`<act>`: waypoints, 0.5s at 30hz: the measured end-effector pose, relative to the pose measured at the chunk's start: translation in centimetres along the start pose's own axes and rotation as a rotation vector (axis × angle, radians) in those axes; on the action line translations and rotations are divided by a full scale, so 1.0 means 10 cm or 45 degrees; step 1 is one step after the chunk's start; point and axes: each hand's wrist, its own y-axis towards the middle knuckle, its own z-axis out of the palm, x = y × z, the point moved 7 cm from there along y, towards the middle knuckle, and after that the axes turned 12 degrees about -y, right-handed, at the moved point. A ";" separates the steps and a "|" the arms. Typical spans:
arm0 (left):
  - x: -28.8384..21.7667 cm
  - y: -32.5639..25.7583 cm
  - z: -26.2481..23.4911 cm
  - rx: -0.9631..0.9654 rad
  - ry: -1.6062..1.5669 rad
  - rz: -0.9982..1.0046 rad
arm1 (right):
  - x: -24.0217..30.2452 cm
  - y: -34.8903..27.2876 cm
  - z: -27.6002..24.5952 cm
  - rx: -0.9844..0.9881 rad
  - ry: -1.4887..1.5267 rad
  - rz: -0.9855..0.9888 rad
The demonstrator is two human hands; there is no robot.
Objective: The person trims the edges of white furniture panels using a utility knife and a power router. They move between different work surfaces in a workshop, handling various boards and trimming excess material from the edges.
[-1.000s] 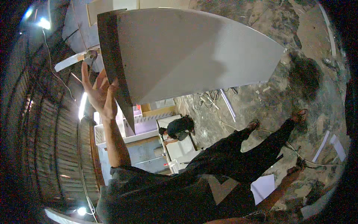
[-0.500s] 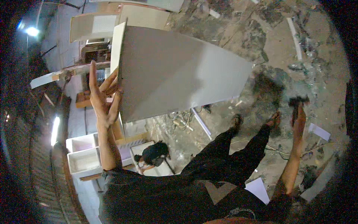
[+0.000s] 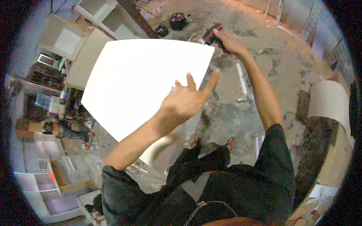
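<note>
A large white panel (image 3: 139, 75) stands in front of me, brightly lit, its far corner reaching up toward my right hand. My left hand (image 3: 184, 98) is spread over the panel's right part, palm down, with the fingers apart. Whether it presses on the surface I cannot tell. Beyond the panel's far right corner, my right hand (image 3: 230, 43) grips a black-and-red power tool (image 3: 213, 34), shaped like a drill. The tool's front end is close to that corner. Below the panel, a cream-coloured surface (image 3: 160, 150) shows partly behind my left forearm.
White cabinet boxes (image 3: 66, 39) stand at the far left, and open drawer-like units (image 3: 56, 203) at the near left. Part of another person (image 3: 98, 207) shows there. A white strip (image 3: 241, 79) lies on the stained floor. A curved pale sheet (image 3: 330, 100) stands at right.
My view has swung round. My left hand has gone from the panel's left edge to over its white face. My right hand has risen with the tool from low at the right to the far corner.
</note>
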 end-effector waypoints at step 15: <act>0.62 -0.71 0.20 -0.174 -0.365 0.175 | 1.39 -0.20 1.10 0.218 -0.786 -0.162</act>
